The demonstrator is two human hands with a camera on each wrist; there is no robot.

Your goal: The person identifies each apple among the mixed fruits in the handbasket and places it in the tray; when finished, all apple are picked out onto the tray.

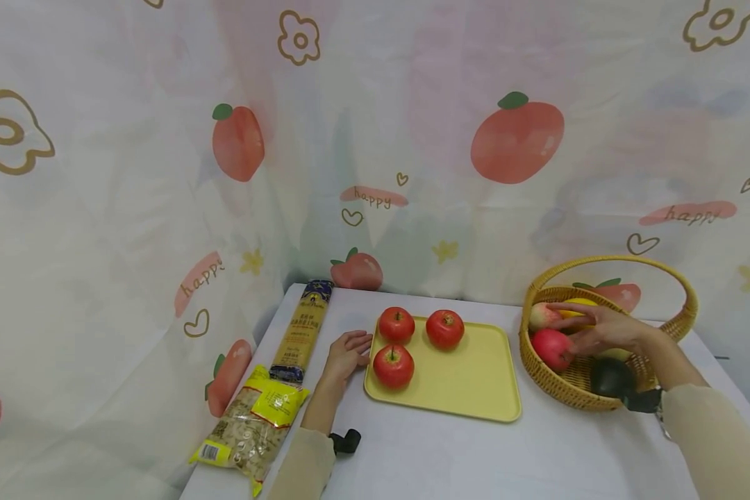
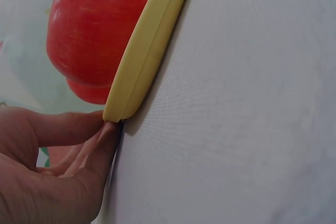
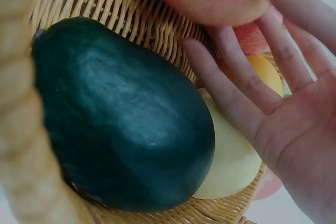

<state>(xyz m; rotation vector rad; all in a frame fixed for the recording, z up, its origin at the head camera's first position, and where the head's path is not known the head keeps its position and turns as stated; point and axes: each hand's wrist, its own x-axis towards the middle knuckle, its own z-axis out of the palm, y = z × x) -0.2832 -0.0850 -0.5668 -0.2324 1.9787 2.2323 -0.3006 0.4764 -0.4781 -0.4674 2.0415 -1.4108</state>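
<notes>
My left hand (image 1: 345, 355) is at the left rim of the yellow tray (image 1: 462, 375). In the left wrist view its thumb and a finger pinch the tray's corner. Three red apples (image 1: 394, 367) sit on the tray's left half. Over the wicker basket (image 1: 540, 378) my right hand (image 1: 609, 330) reaches in with fingers spread and fairly straight. Its fingers lie around a pinkish-red round fruit (image 1: 553, 349), partly behind it in the right wrist view. Beside that fruit is a pale pink peach-like one (image 1: 542, 317). A dark green, pear-shaped fruit (image 3: 126, 114) lies below the right hand.
Pale yellow fruit (image 3: 228, 156) and a brighter yellow one (image 1: 576, 305) share the basket, whose tall handle (image 1: 612, 260) arches over it. Left of the tray lie a pasta packet (image 1: 302, 330) and a yellow-topped clear bag (image 1: 250, 423). Printed cloth (image 1: 437, 229) hangs behind the table.
</notes>
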